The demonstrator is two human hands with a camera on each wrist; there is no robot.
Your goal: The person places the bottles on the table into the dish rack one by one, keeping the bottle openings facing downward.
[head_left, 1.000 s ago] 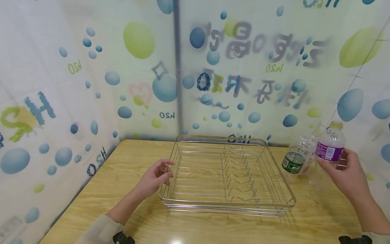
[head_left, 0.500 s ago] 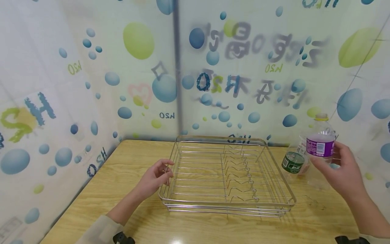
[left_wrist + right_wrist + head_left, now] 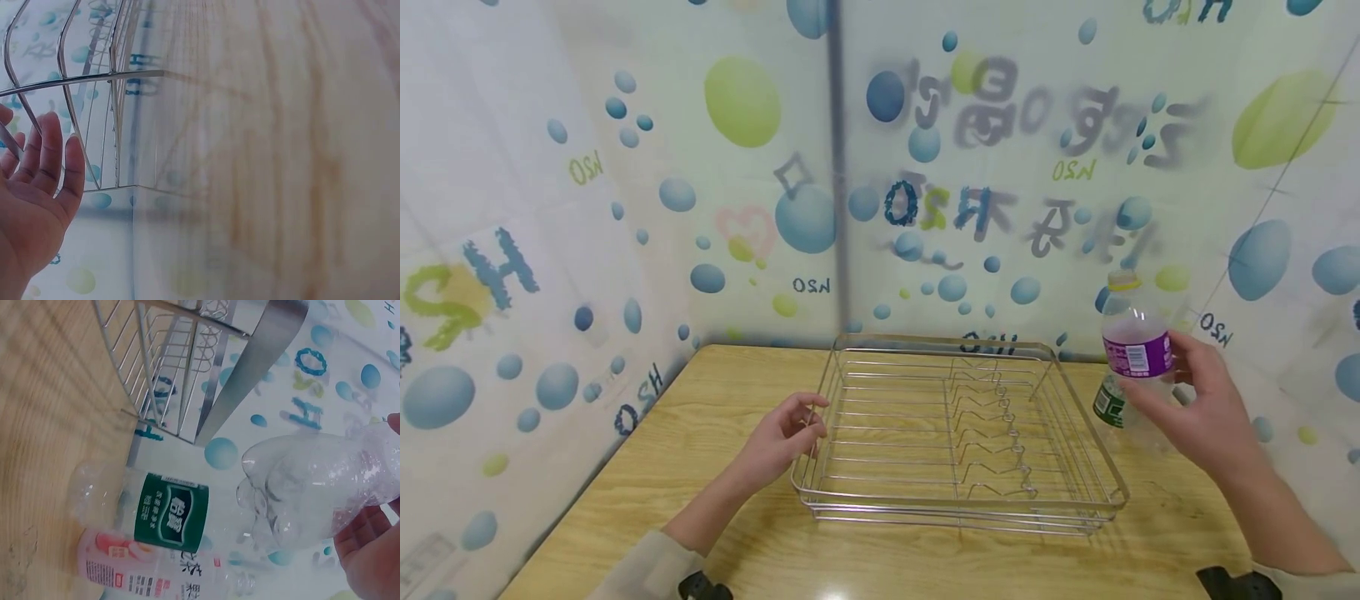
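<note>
A silver wire dish rack (image 3: 958, 502) stands on the wooden table. My left hand (image 3: 778, 437) grips its left side; in the left wrist view the fingers (image 3: 51, 153) reach in among the wires. My right hand (image 3: 1206, 408) holds a clear plastic bottle (image 3: 1138, 357) with a purple label and yellow cap around its middle. The bottle is upright, raised off the table just right of the rack, and its bare base shows in the right wrist view. Behind it stands a clear bottle with a green label (image 3: 172, 512), mostly hidden from the head camera.
Beside the green-labelled bottle, a pink-labelled bottle (image 3: 134, 565) stands on the table, hidden in the head view. A row of bent wire dividers (image 3: 1015, 433) runs through the rack's right half. Curtains (image 3: 917, 167) printed with blue and green dots close in the back and sides.
My right hand has carried the purple-labelled bottle left and slightly upward toward the rack, passing in front of the other bottles. My left hand and the rack have stayed put.
</note>
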